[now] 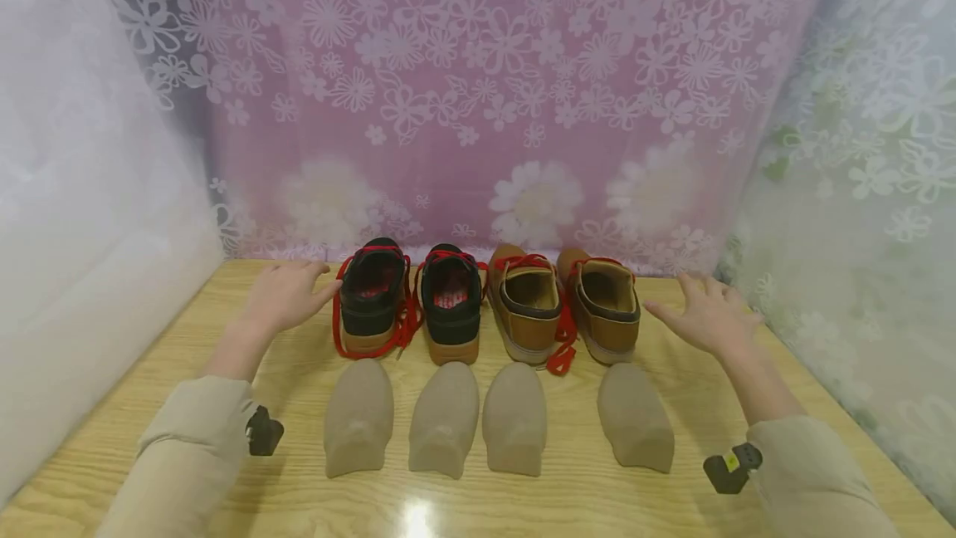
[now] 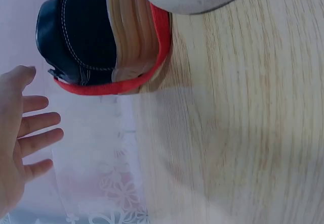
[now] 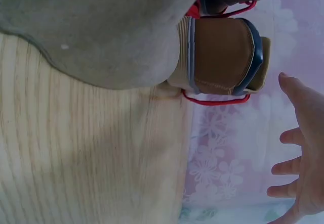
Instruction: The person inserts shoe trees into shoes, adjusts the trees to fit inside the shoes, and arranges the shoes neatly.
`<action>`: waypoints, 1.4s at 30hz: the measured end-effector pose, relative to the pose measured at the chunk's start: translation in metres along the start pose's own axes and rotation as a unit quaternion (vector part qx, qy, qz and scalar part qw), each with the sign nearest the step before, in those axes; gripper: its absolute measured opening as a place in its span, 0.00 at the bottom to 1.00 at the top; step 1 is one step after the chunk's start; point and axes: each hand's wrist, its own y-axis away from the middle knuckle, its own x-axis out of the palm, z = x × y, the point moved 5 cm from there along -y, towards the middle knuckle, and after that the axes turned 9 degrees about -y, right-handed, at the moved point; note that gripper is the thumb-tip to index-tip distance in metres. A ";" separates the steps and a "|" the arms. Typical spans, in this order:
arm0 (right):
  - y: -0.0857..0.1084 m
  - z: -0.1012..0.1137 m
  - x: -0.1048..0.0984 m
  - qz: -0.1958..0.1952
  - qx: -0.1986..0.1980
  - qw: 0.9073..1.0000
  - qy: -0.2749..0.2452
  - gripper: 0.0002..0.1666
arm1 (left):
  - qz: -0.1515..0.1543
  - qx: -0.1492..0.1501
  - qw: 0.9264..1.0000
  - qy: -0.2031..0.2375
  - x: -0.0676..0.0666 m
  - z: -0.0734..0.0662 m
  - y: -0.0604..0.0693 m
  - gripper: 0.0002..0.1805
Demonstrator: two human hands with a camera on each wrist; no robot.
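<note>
Two black shoes point(image 1: 368, 318) point(image 1: 451, 322) with red laces stand left of two brown shoes point(image 1: 529, 314) point(image 1: 608, 318), heels toward me. In front of them lie several grey-beige shoe inserts point(image 1: 358, 422), shaped like shoe foreparts. My left hand point(image 1: 287, 295) hovers at the left of the outermost black shoe, fingers spread and nothing held. My right hand point(image 1: 709, 314) is likewise spread beside the outermost brown shoe, thumb toward it. Both wrist views show a gap between hand and shoe: the left hand point(image 2: 20, 133) near the black heel, the right hand point(image 3: 304, 148) near the brown heel.
Everything rests on a light wood table point(image 1: 560, 505). A pink flowered curtain point(image 1: 478, 106) hangs behind the table's far edge, with a white sheet point(image 1: 97, 189) at the left and a pale flowered one point(image 1: 866, 231) at the right. Red laces point(image 1: 562, 355) trail between the brown shoes.
</note>
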 end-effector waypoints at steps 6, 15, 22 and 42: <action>0.005 0.026 -0.002 -0.004 -0.040 0.999 0.011 0.59 | -0.027 0.035 0.999 0.001 -0.005 -0.014 0.001 0.22; 0.014 0.064 -0.006 -0.020 -0.066 0.997 0.014 0.59 | -0.033 0.073 0.997 0.017 -0.001 -0.021 0.001 0.26; 0.024 0.096 -0.008 -0.042 -0.099 0.994 0.024 0.56 | -0.034 0.084 0.996 -0.011 0.003 -0.021 0.005 0.34; 0.045 0.187 0.017 -0.038 -0.219 0.972 0.071 0.40 | -0.002 0.073 0.997 -0.019 0.014 -0.019 0.011 0.34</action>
